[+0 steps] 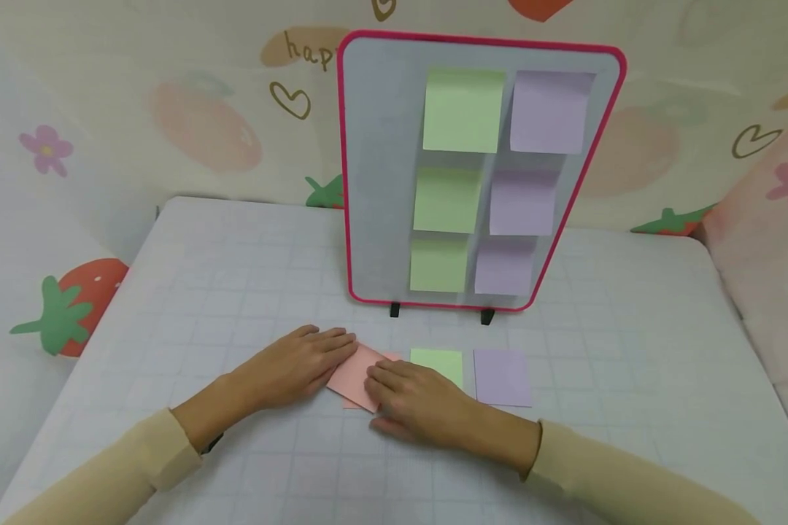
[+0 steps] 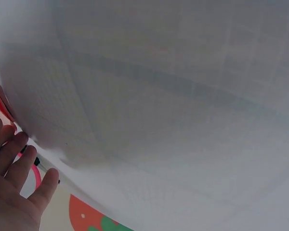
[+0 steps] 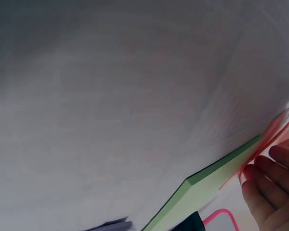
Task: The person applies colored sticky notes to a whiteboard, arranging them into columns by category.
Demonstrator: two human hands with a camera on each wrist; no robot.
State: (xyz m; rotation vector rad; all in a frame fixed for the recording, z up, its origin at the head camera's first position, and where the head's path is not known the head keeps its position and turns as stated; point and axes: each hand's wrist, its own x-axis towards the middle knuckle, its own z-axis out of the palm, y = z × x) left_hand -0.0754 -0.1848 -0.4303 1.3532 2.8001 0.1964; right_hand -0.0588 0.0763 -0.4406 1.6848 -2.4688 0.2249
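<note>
A pink sticky note point(image 1: 353, 375) is held slantwise between both hands, low over the table, overlapping another pink piece whose corners show beneath it. My left hand point(image 1: 305, 364) grips its left side, fingers lying along the upper edge. On the opposite side, the fingers of my right hand point(image 1: 420, 401) curl at its right edge, the thumb lower down. In the right wrist view, the fingertips of the right hand point(image 3: 274, 183) are right at the reddish paper point(image 3: 267, 144). The left wrist view shows the left hand point(image 2: 14, 178) beside a red-pink edge point(image 2: 0, 103).
Right of the pink paper lie a green sticky note pad point(image 1: 436, 362), partly behind my right hand, and a purple one point(image 1: 502, 378). Behind them stands a pink-framed whiteboard point(image 1: 377, 182) on black feet, bearing green notes point(image 1: 462, 111) and purple notes point(image 1: 551, 113) in two columns.
</note>
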